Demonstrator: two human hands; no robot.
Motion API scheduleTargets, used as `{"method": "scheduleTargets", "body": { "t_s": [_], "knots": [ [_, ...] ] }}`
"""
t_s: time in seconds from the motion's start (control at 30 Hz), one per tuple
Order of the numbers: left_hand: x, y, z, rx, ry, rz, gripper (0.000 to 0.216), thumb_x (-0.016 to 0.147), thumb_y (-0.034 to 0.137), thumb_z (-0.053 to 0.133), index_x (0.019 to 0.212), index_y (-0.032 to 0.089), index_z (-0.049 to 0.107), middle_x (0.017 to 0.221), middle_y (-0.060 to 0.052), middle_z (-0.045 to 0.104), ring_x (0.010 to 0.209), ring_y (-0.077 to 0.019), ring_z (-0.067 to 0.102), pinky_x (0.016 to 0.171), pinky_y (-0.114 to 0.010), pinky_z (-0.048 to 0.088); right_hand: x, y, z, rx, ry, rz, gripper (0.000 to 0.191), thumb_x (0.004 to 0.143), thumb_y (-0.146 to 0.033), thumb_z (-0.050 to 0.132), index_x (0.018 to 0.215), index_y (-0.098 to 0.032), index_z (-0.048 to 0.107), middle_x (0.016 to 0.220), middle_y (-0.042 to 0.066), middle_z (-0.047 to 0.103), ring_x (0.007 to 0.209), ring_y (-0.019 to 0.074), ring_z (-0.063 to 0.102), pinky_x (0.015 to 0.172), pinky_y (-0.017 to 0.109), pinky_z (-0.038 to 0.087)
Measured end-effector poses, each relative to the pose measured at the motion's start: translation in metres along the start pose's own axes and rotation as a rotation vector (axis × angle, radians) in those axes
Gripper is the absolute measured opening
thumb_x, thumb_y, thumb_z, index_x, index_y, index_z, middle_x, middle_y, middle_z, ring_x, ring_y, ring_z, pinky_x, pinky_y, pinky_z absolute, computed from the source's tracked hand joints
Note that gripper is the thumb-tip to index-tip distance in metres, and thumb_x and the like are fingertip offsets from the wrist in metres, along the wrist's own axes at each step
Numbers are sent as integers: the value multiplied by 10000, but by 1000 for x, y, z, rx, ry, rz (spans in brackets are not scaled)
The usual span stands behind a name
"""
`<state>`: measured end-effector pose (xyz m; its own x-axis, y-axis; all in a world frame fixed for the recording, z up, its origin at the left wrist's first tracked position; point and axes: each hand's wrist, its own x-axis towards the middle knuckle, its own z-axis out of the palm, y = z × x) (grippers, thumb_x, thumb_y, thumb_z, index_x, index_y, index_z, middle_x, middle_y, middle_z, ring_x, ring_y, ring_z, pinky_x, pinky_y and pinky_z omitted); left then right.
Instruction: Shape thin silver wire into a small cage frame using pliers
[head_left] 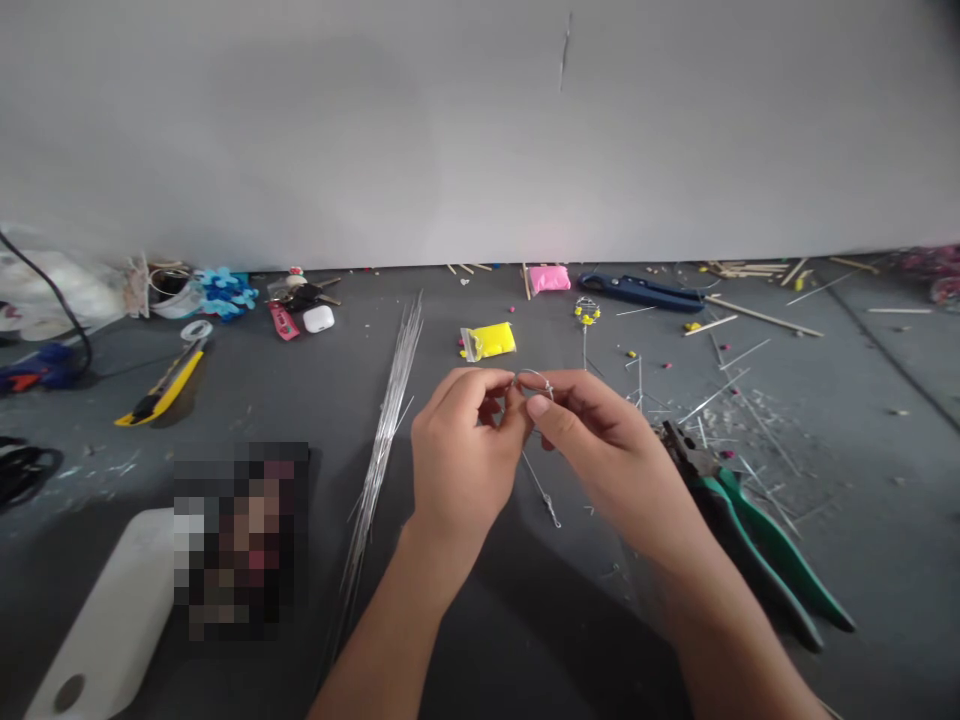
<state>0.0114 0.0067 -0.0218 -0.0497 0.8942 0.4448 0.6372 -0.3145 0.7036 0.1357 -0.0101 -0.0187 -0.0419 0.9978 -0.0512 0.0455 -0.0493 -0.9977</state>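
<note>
Both hands meet over the middle of the dark table, fingertips pinched close together. My left hand (476, 445) and my right hand (592, 440) are closed on one thin silvery wire (538, 480). A small curved loop of it shows above the fingers, and its straight tail slants down below them to a twisted end. Just beyond the hands lies a small bag of yellow clay-like material (491, 341). Behind my right hand is a wire ring with yellow bits (587, 312) on a stem. Part of the wire is hidden by the fingers.
A bundle of straight wires (390, 420) lies left of my hands. Green-handled pliers (757, 540) rest at the right, among wire scraps. Farther out are a yellow utility knife (165, 385), a dark blue cutter (641, 292) and a pink packet (550, 278). A white wall (480, 140) stands behind.
</note>
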Motion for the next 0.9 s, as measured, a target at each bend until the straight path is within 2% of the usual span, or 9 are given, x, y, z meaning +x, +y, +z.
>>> {"method": "scheduleTargets", "body": {
  "t_s": [0.27, 0.43, 0.53, 0.7, 0.9],
  "knots": [
    [-1, -1, 0, 11, 69, 39, 91, 779, 109, 617, 793, 192, 650, 759, -7, 682, 661, -119, 619, 629, -240, 503, -1, -1, 7, 76, -8, -18, 175, 906, -310, 544, 1026, -279, 668, 886, 5, 668, 800, 141, 602, 710, 284, 486],
    [-1, -1, -1, -6, 87, 34, 96, 784, 109, 609, 797, 195, 651, 772, 1, 684, 677, -116, 623, 636, -232, 503, -5, 0, 17, 157, 30, -7, 206, 917, -335, 524, 1068, -282, 653, 1074, 34, 682, 998, 180, 621, 858, 330, 491],
    [-1, 0, -1, -36, 104, 10, 104, 783, 106, 599, 787, 197, 650, 775, 8, 687, 685, -111, 626, 648, -224, 504, -7, 0, 23, 153, 68, -34, 201, 929, -330, 515, 1075, -298, 649, 1119, 21, 677, 1059, 170, 605, 897, 315, 483],
    [1, 4, -4, -207, 80, -159, 125, 789, 121, 580, 754, 212, 658, 737, 28, 688, 623, -98, 612, 589, -206, 496, -9, -1, 27, 138, 68, -87, 203, 949, -307, 487, 1054, -306, 660, 1142, 7, 663, 1071, 162, 587, 929, 316, 463],
    [6, -2, -8, -526, -121, -421, 131, 776, 147, 566, 759, 209, 681, 617, 29, 626, 548, -104, 559, 521, -218, 465, -6, 0, 17, 112, 87, -58, 206, 952, -368, 474, 983, -316, 670, 941, 6, 659, 867, 166, 585, 788, 313, 475]
  ]
}}
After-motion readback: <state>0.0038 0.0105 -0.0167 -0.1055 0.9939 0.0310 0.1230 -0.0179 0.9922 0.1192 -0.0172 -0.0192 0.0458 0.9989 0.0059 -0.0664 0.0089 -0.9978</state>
